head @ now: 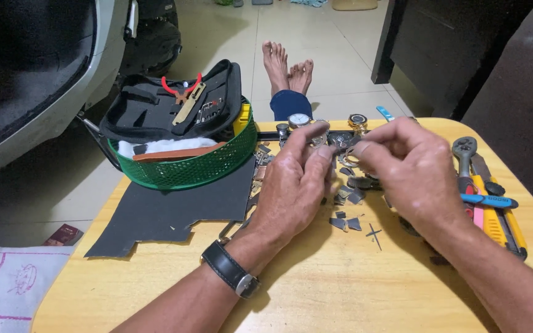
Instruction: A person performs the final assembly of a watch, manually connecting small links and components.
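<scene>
Wooden, pale and round-cornered, the low table (316, 290) fills the lower frame and bears everything noted below. At ten o'clock from the table's middle lies a dark grey sheet of abrasive-looking paper with a notched lower edge (174, 209). Partly on its upper edge stands a round green plastic mesh basket (186, 169), holding a white cloth and a brown strip; an open black zip tool case (174, 105) rests on top, with red-handled pliers inside.

At three o'clock, along the table's right edge, lies a row of hand tools (488, 203): a steel ratchet handle, yellow- and pink-handled drivers, and a blue-handled tool laid across them.

Left hand (294, 185), with a black strap watch on the wrist, is raised above the table centre; its fingers are drawn together, pinching a small metal watch part (343, 154). Right hand (405, 169) meets it from three o'clock, thumb and forefinger closed on the same part. The part is held between both hands just above the table, at twelve o'clock from the table's middle; its exact shape cannot be told.

Beyond the hands, at twelve o'clock, stand several wristwatch heads (298, 119), one white-dialled. Below the hands, small grey metal fragments (345, 223) are scattered, with a thin cross-shaped pin just beside them.
</scene>
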